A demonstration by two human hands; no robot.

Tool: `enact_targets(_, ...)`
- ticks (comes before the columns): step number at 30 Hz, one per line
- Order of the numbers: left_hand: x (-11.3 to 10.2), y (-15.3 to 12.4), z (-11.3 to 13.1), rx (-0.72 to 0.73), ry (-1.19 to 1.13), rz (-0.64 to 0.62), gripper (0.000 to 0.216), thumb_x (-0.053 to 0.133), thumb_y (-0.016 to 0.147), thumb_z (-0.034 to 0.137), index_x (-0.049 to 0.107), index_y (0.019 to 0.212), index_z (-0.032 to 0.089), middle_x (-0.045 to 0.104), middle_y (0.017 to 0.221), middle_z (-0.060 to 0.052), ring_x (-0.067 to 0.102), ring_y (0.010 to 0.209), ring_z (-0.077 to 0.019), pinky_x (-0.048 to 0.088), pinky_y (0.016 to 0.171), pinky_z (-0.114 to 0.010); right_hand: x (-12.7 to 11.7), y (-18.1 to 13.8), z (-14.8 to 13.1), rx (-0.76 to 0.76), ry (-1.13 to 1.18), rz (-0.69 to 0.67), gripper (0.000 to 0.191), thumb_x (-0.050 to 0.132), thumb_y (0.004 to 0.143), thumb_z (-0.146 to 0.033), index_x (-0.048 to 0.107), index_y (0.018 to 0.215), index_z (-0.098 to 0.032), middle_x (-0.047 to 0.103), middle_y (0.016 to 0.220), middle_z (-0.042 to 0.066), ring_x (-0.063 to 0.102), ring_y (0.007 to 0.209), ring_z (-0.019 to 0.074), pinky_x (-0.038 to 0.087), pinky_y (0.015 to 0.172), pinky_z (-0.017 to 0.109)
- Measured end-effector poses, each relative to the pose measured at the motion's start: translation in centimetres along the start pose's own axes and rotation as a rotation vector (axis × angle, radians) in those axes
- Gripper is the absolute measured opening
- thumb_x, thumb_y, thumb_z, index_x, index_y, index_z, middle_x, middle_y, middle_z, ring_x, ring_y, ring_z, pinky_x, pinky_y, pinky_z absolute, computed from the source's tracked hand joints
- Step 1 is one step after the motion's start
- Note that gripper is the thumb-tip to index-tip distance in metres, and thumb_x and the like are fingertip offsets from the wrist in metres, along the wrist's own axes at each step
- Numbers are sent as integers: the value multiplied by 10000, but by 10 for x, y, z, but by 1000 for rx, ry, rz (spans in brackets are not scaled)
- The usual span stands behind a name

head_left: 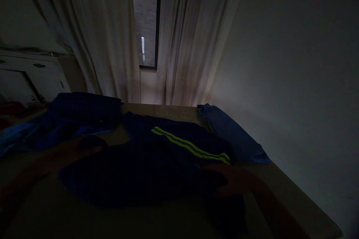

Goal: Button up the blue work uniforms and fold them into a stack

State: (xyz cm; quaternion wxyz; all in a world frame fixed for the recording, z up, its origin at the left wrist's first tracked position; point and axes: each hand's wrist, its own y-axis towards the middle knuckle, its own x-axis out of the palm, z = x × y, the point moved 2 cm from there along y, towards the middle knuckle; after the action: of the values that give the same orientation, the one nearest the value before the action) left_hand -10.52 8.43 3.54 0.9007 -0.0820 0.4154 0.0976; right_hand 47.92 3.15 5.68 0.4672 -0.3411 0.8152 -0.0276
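In a very dark room a dark blue garment (pixel 157 164) with yellow-green stripes (pixel 190 145) lies spread on a table (pixel 288 194). My left hand (pixel 75 151) rests on the garment's left edge, its fingers stretched toward the cloth. My right hand (pixel 232 181) lies on the garment's right side just below the stripes, fingers flat on the fabric as far as the dim light shows. Neither hand visibly grips anything.
Folded blue clothes (pixel 84 106) lie at the back left and another blue piece (pixel 232 134) along the right edge. White curtains (pixel 193 37) flank a window (pixel 146 18) behind the table. A white cabinet (pixel 33 74) stands at left, a bare wall at right.
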Motion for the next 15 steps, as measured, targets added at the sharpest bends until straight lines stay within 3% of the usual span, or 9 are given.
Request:
enact_targets(3, 25, 0, 17, 142, -4, -108, 645, 685, 785, 654, 664, 1218, 177, 751, 1225, -53, 677, 1156, -312, 501, 1071, -450, 10, 17, -12, -10, 21, -20, 986, 800, 741, -587, 421, 1591, -264, 428, 1624, 106, 427, 1462, 375, 305, 1225, 508)
enact_targets(6, 55, -25, 48, 377, -96, -261, 491, 611, 882, 578, 679, 1210, 218, 718, 1298, -33, 621, 1256, -291, 429, 1150, -403, 31, 32, -25, -27, 1, -26, 996, 786, 743, -399, 355, 1620, -208, 379, 1646, 146, 397, 1483, 366, 281, 1233, 503)
enact_targets(8, 78, -56, 73, 482, -130, -387, 491, 528, 955, 546, 615, 1349, 265, 655, 1400, -36, 591, 1311, -271, 432, 1153, -388, 46, 36, -41, -96, 12, 10, 866, 693, 758, -243, 427, 1581, -204, 445, 1606, 142, 438, 1456, 333, 301, 1221, 478)
enact_targets(10, 102, -92, 97, 598, -68, -467, 761, 636, 890, 572, 380, 1567, 340, 515, 1554, -59, 524, 1394, -293, 435, 1161, -419, 60, 32, -64, -219, 59, 33, 751, 593, 757, -135, 532, 1499, -231, 557, 1513, 104, 506, 1394, 278, 337, 1196, 432)
enact_targets(12, 126, -123, 117, 735, 62, -524, 1133, 819, 708, 550, 191, 1637, 387, 395, 1637, -90, 483, 1425, -359, 441, 1155, -478, 69, 23, -89, -350, 103, 0, 689, 541, 764, -91, 599, 1425, -273, 619, 1430, 60, 540, 1346, 235, 352, 1179, 392)
enact_targets(13, 137, -134, 125, 791, 125, -556, 1158, 847, 671, 485, 210, 1633, 397, 410, 1628, -94, 513, 1396, -374, 451, 1144, -489, 70, 19, -97, -394, 116, -20, 673, 545, 772, -94, 608, 1412, -293, 625, 1416, 46, 543, 1339, 229, 354, 1176, 383)
enact_targets(15, 153, -146, 134, 854, 196, -596, 925, 792, 705, 337, 423, 1552, 393, 566, 1503, -83, 623, 1267, -352, 482, 1109, -477, 64, 10, -99, -413, 125, -27, 696, 636, 774, -158, 571, 1447, -323, 600, 1445, 43, 537, 1348, 256, 362, 1177, 399)
